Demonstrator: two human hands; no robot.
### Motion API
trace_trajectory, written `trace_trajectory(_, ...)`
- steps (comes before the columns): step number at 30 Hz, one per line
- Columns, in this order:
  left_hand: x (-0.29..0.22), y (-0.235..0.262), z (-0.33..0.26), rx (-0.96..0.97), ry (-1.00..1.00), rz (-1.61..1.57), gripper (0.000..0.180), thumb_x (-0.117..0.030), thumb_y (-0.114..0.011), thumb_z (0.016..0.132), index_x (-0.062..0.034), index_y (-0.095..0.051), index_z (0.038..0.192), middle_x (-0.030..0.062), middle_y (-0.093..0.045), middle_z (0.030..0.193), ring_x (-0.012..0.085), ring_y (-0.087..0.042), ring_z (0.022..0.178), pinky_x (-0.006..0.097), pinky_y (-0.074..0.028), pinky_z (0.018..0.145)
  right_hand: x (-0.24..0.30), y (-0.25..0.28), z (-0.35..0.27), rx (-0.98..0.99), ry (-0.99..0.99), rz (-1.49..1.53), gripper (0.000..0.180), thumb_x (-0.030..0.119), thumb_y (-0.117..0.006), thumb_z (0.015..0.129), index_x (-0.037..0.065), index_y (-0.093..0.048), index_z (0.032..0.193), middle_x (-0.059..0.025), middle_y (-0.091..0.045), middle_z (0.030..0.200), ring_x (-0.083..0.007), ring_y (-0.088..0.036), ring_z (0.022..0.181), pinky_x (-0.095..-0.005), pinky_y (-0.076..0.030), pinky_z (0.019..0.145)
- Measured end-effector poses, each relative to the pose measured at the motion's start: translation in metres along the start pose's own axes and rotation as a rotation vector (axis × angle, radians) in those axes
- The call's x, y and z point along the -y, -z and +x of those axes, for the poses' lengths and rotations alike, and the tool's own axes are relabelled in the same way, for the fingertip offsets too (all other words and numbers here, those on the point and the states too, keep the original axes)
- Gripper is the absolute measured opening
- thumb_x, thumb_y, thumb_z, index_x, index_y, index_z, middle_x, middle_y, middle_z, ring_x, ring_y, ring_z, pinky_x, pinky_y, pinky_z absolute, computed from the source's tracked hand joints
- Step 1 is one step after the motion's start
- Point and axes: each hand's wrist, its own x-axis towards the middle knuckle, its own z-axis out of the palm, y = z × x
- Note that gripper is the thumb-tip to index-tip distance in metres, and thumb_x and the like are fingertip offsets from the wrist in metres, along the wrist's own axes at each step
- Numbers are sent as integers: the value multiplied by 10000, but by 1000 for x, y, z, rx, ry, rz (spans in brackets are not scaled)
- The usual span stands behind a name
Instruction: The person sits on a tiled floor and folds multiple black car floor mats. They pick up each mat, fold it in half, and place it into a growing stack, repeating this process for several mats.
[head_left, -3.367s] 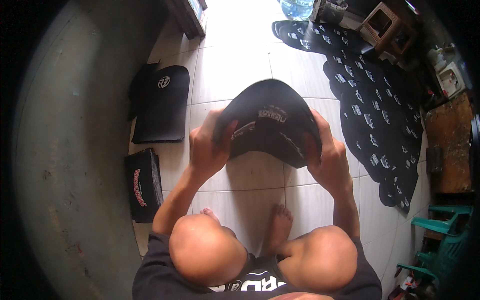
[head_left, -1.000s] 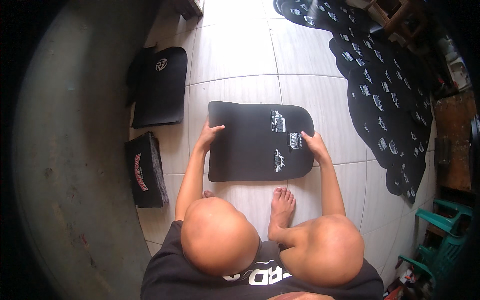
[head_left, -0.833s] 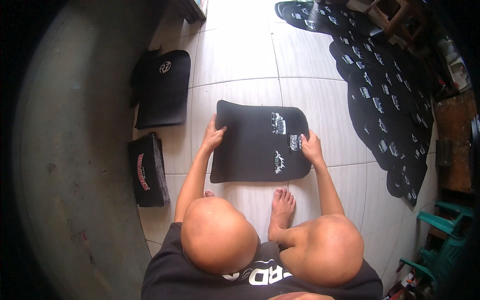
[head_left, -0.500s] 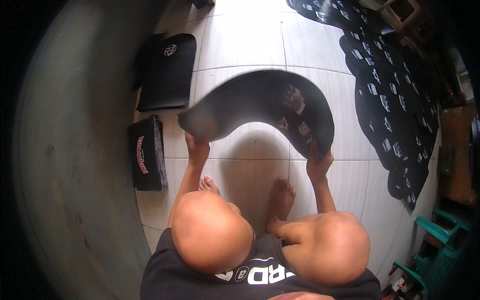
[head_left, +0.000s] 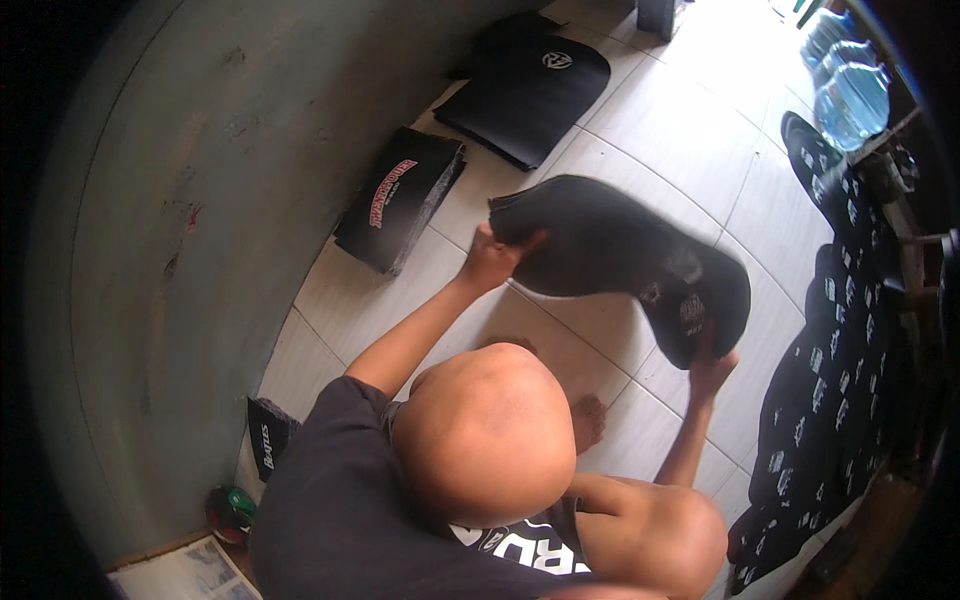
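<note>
Between my hands a flexible black sheet (head_left: 600, 240) with pale worn prints near its right end bends in an arch above the tiled floor. At its left end my left hand (head_left: 492, 258) is closed on the edge, thumb over the top face. My right hand (head_left: 712, 370) grips the lower right end, with its thumb on the face near the prints. The left edge looks rough and thick; I cannot tell whether it is one layer or several.
Left of the sheet, by the grey wall (head_left: 150, 220), lie a stack of black cloth-like pieces (head_left: 400, 190) and a round-topped black pile (head_left: 530, 105). Black pieces with white prints (head_left: 825, 360) overlap along the right. Clear blue water jugs (head_left: 850, 105) stand at far right.
My view has turned, bringing more of the wall and the water jugs into sight. Both hands keep hold of the black sheet, whose arch now looks flatter and slopes down to the right.
</note>
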Motion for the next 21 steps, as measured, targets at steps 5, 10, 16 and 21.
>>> trace_trajectory(5,4,91,-53,-215,460,35,231,-93,-758,864,51,-696,1033,86,-728,1025,160,-675,867,300,-530,811,68,-90,117,723,28,95,380,346,-655,924,-7,-664,1065,-160,-669,768,-229,-646,678,-371,-498,640)
trace_trajectory(10,76,127,-120,-573,817,-231,307,-1,-755,820,109,-652,1088,138,-685,1102,229,-662,940,339,-531,851,57,-247,157,1139,-58,-74,532,439,-800,769,-40,-714,985,-199,-719,828,-282,-700,801,-419,-546,726)
trace_trajectory(16,97,140,-174,-846,1060,-260,411,-43,-806,781,97,-633,1127,174,-665,1109,293,-649,978,426,-538,879,58,-299,125,911,-39,96,608,484,-735,834,-13,-665,1176,-256,-694,1103,-358,-680,1048,-413,-535,901)
trace_trajectory(21,111,143,-180,-636,1083,-230,360,-125,-775,834,30,-652,1134,137,-666,1139,290,-636,1045,435,-510,949,-25,-208,120,578,-121,182,509,396,-685,885,-21,-651,1176,-237,-701,1101,-348,-690,1028,-420,-535,925)
